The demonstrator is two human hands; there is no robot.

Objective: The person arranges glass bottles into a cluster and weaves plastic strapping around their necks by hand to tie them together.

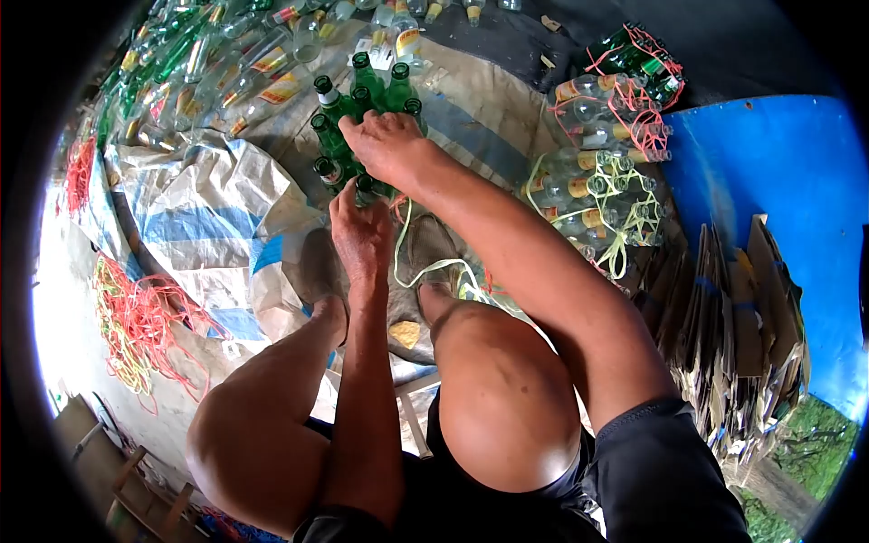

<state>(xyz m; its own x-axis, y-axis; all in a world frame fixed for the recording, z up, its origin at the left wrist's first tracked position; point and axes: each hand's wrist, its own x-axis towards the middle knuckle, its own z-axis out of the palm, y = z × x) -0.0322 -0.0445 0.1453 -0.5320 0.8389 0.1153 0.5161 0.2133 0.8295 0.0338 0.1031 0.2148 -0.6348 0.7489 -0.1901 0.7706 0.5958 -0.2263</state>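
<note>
Striped sheeting covers the left; a blue panel fills the right. Above centre, the left hand curls at the near edge of clustered green bottles, the right hand arching farther over; I can't tell either grip.

Showing deep green on the bottle cluster at eleven o'clock. Alternating blue with off-white in broad stripes on the woven sheet at ten. Mixing coral pink and yellow-green in the tangled strings at nine. Carrying orange-yellow labels on the clear bound bottles at two, under pink and pale green ties. Displaying vivid blue on the panel past two and dull brown on the cardboard at three.
</note>
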